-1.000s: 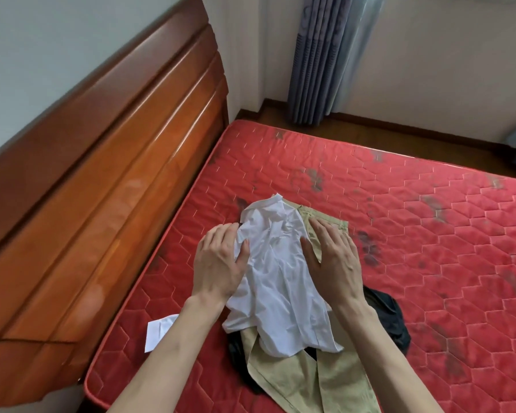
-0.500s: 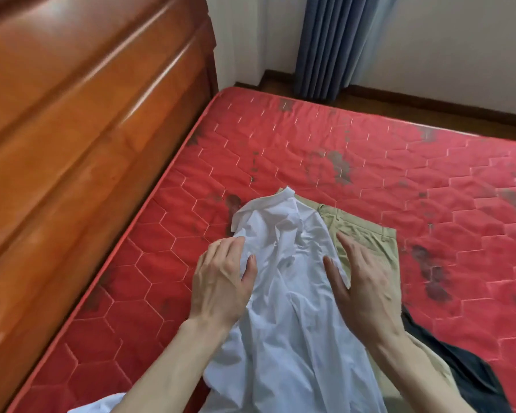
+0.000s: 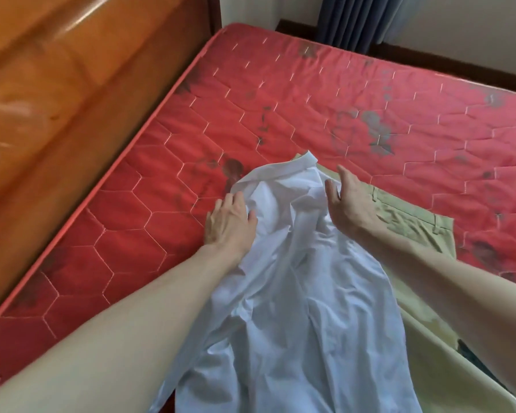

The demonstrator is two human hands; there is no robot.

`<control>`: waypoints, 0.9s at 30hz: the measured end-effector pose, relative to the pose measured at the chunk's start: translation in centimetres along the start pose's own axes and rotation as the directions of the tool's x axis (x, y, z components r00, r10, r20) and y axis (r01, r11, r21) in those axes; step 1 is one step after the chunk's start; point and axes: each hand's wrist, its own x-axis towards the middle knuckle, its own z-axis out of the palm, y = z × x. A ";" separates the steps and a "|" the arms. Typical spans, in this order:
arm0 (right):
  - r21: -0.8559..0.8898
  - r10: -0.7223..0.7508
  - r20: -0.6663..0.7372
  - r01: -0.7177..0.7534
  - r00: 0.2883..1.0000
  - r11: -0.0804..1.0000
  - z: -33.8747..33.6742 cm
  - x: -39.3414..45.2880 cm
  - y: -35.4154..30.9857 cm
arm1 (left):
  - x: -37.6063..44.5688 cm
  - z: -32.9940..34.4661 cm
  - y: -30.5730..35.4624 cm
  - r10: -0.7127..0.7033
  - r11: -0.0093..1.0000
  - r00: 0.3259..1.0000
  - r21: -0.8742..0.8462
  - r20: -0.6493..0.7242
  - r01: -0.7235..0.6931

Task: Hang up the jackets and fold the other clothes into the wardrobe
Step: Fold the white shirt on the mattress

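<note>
A white collared shirt [image 3: 292, 287] lies lengthwise on the red mattress [image 3: 310, 108], collar away from me. It rests on beige trousers [image 3: 405, 222] that stick out on its right. My left hand [image 3: 228, 223] lies flat at the shirt's left shoulder, fingers straight along the fabric edge and thumb on the cloth. My right hand [image 3: 350, 202] rests with straight fingers at the shirt's right shoulder, partly over the trousers' waistband, thumb touching the shirt.
A tall wooden headboard [image 3: 66, 93] runs along the mattress's left side. A dark garment [image 3: 471, 357] peeks out at the lower right under my right forearm. Blue curtains [image 3: 361, 19] hang at the far wall, beyond the mattress's end.
My view has dropped closer to the bed. Both hands have slid up the shirt toward the collar, staying flat on its two sides.
</note>
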 end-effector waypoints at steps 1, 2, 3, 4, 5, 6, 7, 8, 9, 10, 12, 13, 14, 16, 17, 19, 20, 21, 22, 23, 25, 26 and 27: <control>-0.010 0.041 0.021 -0.041 0.999 0.999 0.2 1.3 0.0 | 0.7 0.3 0.2 -0.035 0.998 0.999 -0.043 0.039 0.037; -0.014 0.085 0.046 -0.085 0.995 0.996 0.5 2.4 -0.1 | 1.4 0.6 0.4 -0.076 0.993 0.994 -0.088 0.077 0.083; 0.008 0.136 0.081 -0.138 0.987 0.990 0.8 3.2 0.0 | 1.8 0.9 0.5 -0.122 0.982 0.985 -0.128 0.118 0.137; 0.066 0.190 0.123 -0.199 0.974 0.978 1.2 3.8 0.0 | 1.9 1.2 0.5 -0.160 0.969 0.974 -0.164 0.160 0.186; 0.138 0.237 0.170 -0.261 0.956 0.955 1.6 4.1 0.3 | 1.9 1.4 0.5 -0.178 0.956 0.965 -0.198 0.195 0.216; 0.203 0.273 0.212 -0.315 0.938 0.927 2.0 4.3 0.4 | 1.7 1.5 0.5 -0.174 0.949 0.960 -0.223 0.220 0.223; 0.247 0.291 0.236 -0.347 0.927 0.905 2.3 4.3 0.7 | 1.5 1.5 0.4 -0.159 0.946 0.960 -0.242 0.232 0.215; 0.255 0.307 0.253 -0.369 0.918 0.894 2.4 4.2 1.1 | 1.2 1.5 0.4 -0.145 0.943 0.963 -0.261 0.228 0.204; 0.241 0.319 0.263 -0.382 0.911 0.892 2.6 4.0 1.4 | 0.9 1.3 0.3 -0.134 0.936 0.967 -0.293 0.216 0.195; 0.229 0.323 0.277 -0.388 0.905 0.893 2.7 3.8 1.6 | 0.6 1.1 0.3 -0.125 0.922 0.972 -0.339 0.199 0.188; 0.101 0.344 0.198 -0.368 0.918 0.924 2.8 3.8 1.8 | -0.1 0.7 0.4 -0.113 0.873 0.982 -0.456 0.154 0.172; 0.013 0.352 0.141 -0.358 0.925 0.934 2.9 4.0 1.6 | -0.5 0.5 0.4 -0.107 0.841 0.986 -0.517 0.129 0.159; -0.022 0.355 0.120 -0.355 0.927 0.935 2.9 4.0 1.4 | -0.7 0.2 0.5 -0.107 0.807 0.988 -0.572 0.108 0.150; -0.002 0.338 0.165 -0.342 0.927 0.940 2.9 4.4 1.3 | -1.1 -0.6 0.7 -0.128 0.753 0.988 -0.639 0.091 0.157; 0.013 0.317 0.192 -0.326 0.929 0.945 2.8 4.5 1.6 | -1.2 -0.8 0.6 -0.138 0.741 0.987 -0.652 0.084 0.159; 0.123 0.262 0.268 -0.302 0.927 0.945 2.4 4.3 2.3 | -1.5 -1.3 0.4 -0.156 0.734 0.985 -0.659 0.068 0.162; 0.226 0.224 0.311 -0.301 0.924 0.926 2.2 3.9 2.3 | -1.6 -1.5 0.3 -0.171 0.730 0.983 -0.661 0.069 0.174; 0.301 0.188 0.324 -0.290 0.927 0.909 2.2 3.5 2.2 | -1.6 -1.6 0.2 -0.188 0.726 0.979 -0.660 0.077 0.191; 0.338 0.180 0.290 -0.276 0.940 0.900 2.2 3.3 1.8 | -1.6 -1.8 0.0 -0.209 0.721 0.974 -0.659 0.088 0.214; 0.359 0.180 0.237 -0.258 0.955 0.897 2.3 2.8 1.5 | -1.7 -2.0 -0.1 -0.233 0.712 0.967 -0.660 0.102 0.241; 0.461 0.133 0.173 -0.200 0.976 0.865 2.0 1.6 0.8 | -2.2 -2.6 -0.3 -0.255 0.693 0.958 -0.667 0.127 0.273; 0.527 0.102 0.166 -0.175 0.981 0.832 1.5 0.7 0.6 | -2.7 -3.0 -0.4 -0.246 0.690 0.961 -0.672 0.130 0.267; 0.565 0.076 0.150 -0.149 0.986 0.812 0.7 -0.3 0.5 | -3.3 -3.4 -0.5 -0.218 0.693 0.968 -0.679 0.121 0.241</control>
